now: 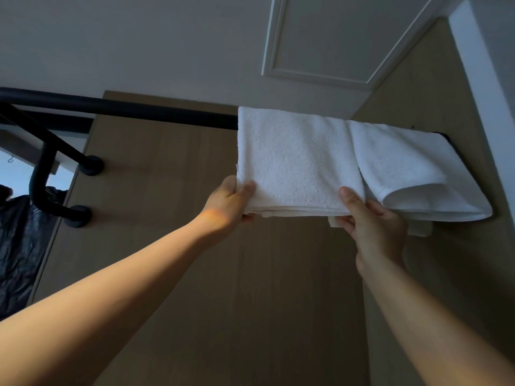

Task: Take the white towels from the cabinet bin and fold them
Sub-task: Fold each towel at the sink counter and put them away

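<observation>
towel (298, 162) draped over rail (167, 112), rail end hidden

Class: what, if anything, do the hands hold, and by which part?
One folded white towel: the left hand pinches its lower left corner, the right hand its lower right corner.

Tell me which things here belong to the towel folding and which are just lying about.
Job: folded towel, held at its lower corners by left hand and right hand; second towel beside it.
Lying about: black rail, black bag, wood panel.
</observation>
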The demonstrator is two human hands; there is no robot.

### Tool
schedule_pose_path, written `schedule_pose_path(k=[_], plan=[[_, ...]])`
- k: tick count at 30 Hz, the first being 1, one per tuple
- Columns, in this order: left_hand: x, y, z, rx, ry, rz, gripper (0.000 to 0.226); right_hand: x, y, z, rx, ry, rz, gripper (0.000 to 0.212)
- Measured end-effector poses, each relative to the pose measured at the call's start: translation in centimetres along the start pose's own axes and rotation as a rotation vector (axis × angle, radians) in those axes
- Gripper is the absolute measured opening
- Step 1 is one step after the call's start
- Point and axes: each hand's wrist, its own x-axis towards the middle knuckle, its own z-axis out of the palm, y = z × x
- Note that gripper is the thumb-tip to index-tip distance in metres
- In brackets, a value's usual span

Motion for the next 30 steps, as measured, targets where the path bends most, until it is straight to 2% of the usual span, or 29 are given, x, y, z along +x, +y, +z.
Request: schedule_pose_path(k=[2, 5, 10, 14, 19, 23, 25, 27, 30], plan=[[-0.2, -0.1, 0.1, -0.035, 0.058, 0.01, 0.023, -0.2, 0.2, 0.2, 0.018, 0.007, 0.007, 0.013], [-0.5, -0.5, -0.6, -0.09, 0.113, 0.006, 0.033, -1.0, 0.9, 0.3, 0.062, 0.004, 0.032, 0.009], [-0.8, -0.9, -1.0, -0.117, 0.023, -0.022, 0.039, -1.6, 1.4, 0.2, 0.064, 0.067, 0.008, 0.015], [-1.1, -0.2, -1.2, -0.081, 0.019, -0.021, 0.052, -1.9, 1.8, 0.3, -0.037, 0.106, -0.049, 0.021], [-1.0, -0.7, -1.6, -0.101, 0.058, -0.064, 0.041, -2.4, 1.2, -0.1, -0.076, 0.097, -0.004, 0.024], [-2.0, -0.3, -1.4, -0.07, 0.103, -0.049, 0.038, -3.5, 1.0, -1.6, -0.086, -0.007, 0.127, 0.037], [-3.0, -0.5, -1.5, -0.062, 0.084, -0.075, 0.044, -4.5, 1.2, -2.7, -0.166, -0.108, 0.177, 0.033], [-4.7, -1.0, -1.7, -0.016, 0.015, -0.116, 0.059, -5.9, 1.5, -3.8, -0.315, -0.239, 0.187, 0.023], [-7.9, -2.6, -1.6, 0.197, -0.056, -0.134, 0.073, -8.1, 2.4, -5.4, -0.619, -0.424, 0.125, 0.013]])
